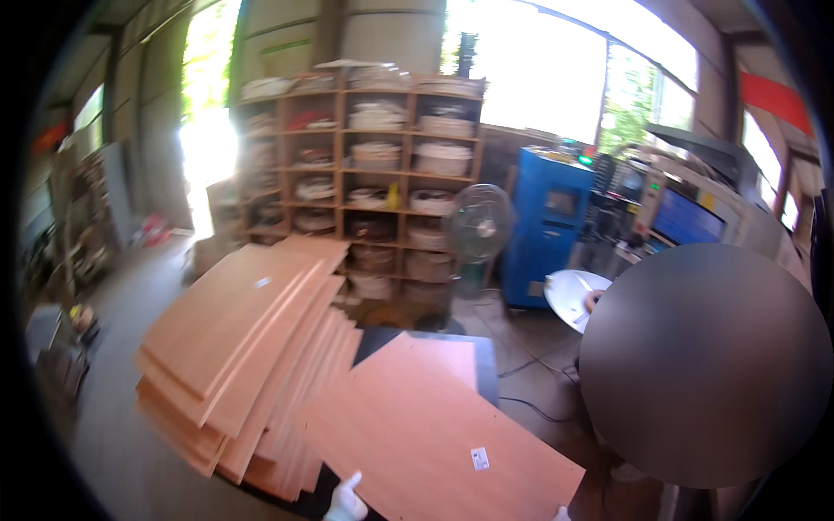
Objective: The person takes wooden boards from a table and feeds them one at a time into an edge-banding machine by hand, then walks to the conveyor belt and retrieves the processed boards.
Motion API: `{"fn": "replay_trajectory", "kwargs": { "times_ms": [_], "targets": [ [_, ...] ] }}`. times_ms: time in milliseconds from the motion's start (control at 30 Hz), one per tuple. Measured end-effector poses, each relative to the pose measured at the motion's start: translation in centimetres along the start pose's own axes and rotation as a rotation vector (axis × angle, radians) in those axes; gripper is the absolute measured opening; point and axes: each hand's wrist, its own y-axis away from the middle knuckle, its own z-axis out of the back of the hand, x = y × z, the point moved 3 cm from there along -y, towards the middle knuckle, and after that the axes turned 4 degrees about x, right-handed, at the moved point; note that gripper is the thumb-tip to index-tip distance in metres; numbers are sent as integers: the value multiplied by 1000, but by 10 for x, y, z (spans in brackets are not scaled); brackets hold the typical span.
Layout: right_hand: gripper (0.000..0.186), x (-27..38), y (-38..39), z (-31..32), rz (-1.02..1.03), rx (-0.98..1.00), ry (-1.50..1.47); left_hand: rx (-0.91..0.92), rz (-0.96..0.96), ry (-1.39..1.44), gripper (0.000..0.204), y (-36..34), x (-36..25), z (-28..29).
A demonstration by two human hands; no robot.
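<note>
A reddish-brown wood panel (417,425) with a small white label lies tilted in front of me. My left hand (347,502), in a white glove, is closed on its near left edge, thumb against the top face and fingers hidden beneath. At the near right corner only a bit of my right hand (563,514) shows, gripping the panel's edge. Beneath the panel's far end, another panel (458,352) lies on a grey surface. To the left stands an uneven stack of similar wood panels (234,304), their edges fanned out.
Behind the stack stands a wooden cubby shelf (343,148) filled with rolls of edging. A standing fan (482,224), a blue cabinet (547,230) and a machine with a screen (686,217) are beyond. Cables (530,404) cross the floor. A blurred round patch hides the right side.
</note>
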Motion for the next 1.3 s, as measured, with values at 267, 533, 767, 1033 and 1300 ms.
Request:
{"fn": "replay_trajectory", "kwargs": {
  "times_ms": [267,533,767,1033,1300],
  "targets": [
    [50,37,65,198,195,-351,46,-177,580,77,49,42,165,-34],
    [51,10,47,367,299,-501,-152,68,521,-465,49,19,303,-123],
    [53,23,55,427,369,-673,-142,122,853,-344,56,-49,433,-139],
    [58,58,47,424,369,-597,-430,254,723,-532,58,-66,489,-230],
    [60,95,8,400,304,-702,-239,232,898,-491,50,-142,529,-260]
  ]
}}
